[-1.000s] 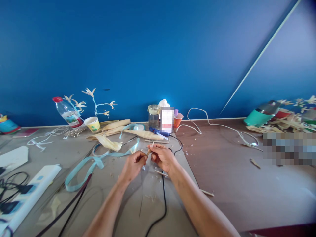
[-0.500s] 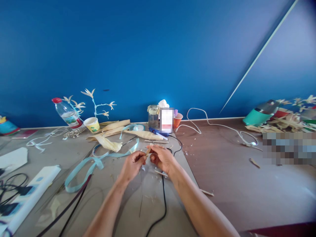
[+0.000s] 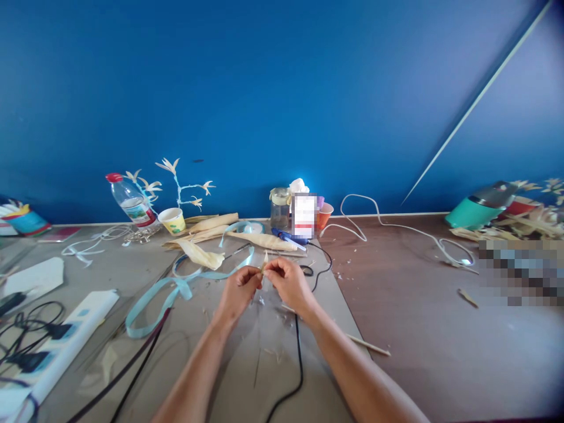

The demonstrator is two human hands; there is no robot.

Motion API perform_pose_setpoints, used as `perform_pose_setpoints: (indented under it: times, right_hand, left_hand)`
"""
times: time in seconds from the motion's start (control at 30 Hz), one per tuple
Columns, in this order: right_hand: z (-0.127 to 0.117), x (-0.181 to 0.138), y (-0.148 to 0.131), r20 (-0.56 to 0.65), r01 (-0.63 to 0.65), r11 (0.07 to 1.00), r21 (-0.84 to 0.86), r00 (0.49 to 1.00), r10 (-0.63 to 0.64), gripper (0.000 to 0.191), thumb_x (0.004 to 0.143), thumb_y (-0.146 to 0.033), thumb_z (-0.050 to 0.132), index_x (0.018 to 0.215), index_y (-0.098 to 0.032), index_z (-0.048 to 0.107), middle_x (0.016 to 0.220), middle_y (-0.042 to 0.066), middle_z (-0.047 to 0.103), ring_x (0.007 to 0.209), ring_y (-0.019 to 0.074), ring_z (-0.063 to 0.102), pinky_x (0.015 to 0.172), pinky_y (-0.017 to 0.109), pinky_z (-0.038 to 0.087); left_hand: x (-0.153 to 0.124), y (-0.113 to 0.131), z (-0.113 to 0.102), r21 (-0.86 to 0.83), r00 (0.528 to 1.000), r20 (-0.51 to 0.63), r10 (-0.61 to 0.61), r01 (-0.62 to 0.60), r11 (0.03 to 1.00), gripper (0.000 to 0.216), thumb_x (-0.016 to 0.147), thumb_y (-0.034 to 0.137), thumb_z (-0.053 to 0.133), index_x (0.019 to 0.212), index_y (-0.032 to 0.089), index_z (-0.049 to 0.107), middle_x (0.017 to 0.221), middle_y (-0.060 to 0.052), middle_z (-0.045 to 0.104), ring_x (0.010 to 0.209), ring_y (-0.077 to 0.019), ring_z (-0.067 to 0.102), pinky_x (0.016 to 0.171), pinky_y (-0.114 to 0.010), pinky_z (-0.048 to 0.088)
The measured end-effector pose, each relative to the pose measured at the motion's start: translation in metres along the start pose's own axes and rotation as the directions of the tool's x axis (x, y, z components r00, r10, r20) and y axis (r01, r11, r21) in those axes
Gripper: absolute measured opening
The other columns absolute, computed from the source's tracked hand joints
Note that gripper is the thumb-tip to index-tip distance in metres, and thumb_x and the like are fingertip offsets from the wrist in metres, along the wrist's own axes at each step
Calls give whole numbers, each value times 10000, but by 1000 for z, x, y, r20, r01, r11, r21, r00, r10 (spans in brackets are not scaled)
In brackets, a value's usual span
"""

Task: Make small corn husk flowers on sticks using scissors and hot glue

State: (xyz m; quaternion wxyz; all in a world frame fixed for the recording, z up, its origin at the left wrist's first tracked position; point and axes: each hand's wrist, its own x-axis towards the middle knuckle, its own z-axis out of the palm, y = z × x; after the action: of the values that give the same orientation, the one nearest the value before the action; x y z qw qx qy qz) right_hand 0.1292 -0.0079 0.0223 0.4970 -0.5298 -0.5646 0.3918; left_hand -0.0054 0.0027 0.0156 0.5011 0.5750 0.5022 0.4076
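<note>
My left hand [image 3: 241, 289] and my right hand [image 3: 288, 283] meet fingertip to fingertip above the table. Both pinch a small pale strip of corn husk [image 3: 265, 259], whose tip sticks up between them; its lower part is hidden by the fingers. Just beyond lie larger dried corn husks [image 3: 202, 254] and a blue glue gun [image 3: 288, 236]. A light blue ribbon [image 3: 145, 330] loops to the left of my left hand. Husk flowers on a light blue stem [image 3: 178, 191] stand in a yellow-white paper cup [image 3: 171, 221].
A white power strip [image 3: 83, 329] with black plugs sits at left. Black cable [image 3: 299, 358] runs beneath my right forearm. At the back stand a tilted plastic bottle [image 3: 136, 208], a glass jar [image 3: 279, 212] and an orange cup [image 3: 325, 216]. A teal bottle [image 3: 476, 208] lies at right.
My right fingers have closed in around the husk strip, which now points more upright. The whole view has shifted slightly, so things appear farther right.
</note>
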Motion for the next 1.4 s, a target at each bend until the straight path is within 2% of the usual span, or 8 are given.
perform_pose_setpoints:
  times: [0.13,0.43,0.67,0.83,0.93,1.1,1.4]
  right_hand:
    - [-4,0,-4,-19,4,998,-67,1000,-5,119,702,-245,511,679,-160,590,566,-30,532,509,97,442,503,209,342]
    - [-4,2,-3,1,-26,998,-53,1000,26,98,687,-230,512,659,-158,572,545,-38,499,509,94,422,498,203,330]
    - [-6,4,-1,20,-46,999,-28,999,47,109,696,-243,509,660,-162,572,495,-57,457,477,86,393,489,199,319]
    - [-9,2,-4,35,-56,998,40,998,55,122,699,-265,509,675,-158,561,523,-50,458,478,82,387,457,192,302]
    - [-11,1,-8,32,-35,998,57,999,33,111,699,-254,500,681,-161,558,542,-45,475,492,85,402,470,192,317]
    - [-16,1,-12,57,44,998,-34,997,-42,91,692,-203,485,650,-161,553,573,-32,507,539,97,441,515,196,348]
    - [-21,2,-7,150,114,983,-145,984,-92,118,709,-176,473,707,-154,588,642,-22,564,583,96,478,545,196,361]
  left_hand:
    - [-1,1,1,-9,999,47,-1,1,1000,220,703,343,561,746,129,590,538,43,490,434,-60,345,431,-198,260]
    - [-2,-1,1,-18,998,66,10,-9,1000,201,719,339,565,735,139,584,538,45,493,445,-61,353,436,-196,260]
    - [-2,-1,0,-122,995,100,-8,20,992,205,717,345,585,736,141,574,538,46,506,432,-49,356,435,-190,261]
    - [-2,2,-1,-202,997,78,-18,34,979,220,695,354,604,700,139,557,527,45,505,421,-45,348,429,-188,247]
    - [-3,4,0,-178,994,103,-37,55,983,242,676,373,617,699,140,555,517,46,502,415,-47,342,422,-190,245]
    - [-3,3,1,-122,985,166,-53,74,990,235,679,374,613,688,146,558,522,46,506,420,-50,347,425,-191,258]
    - [-4,1,-3,-187,968,250,-25,74,980,227,708,360,610,721,137,569,535,42,505,444,-45,343,447,-190,249]
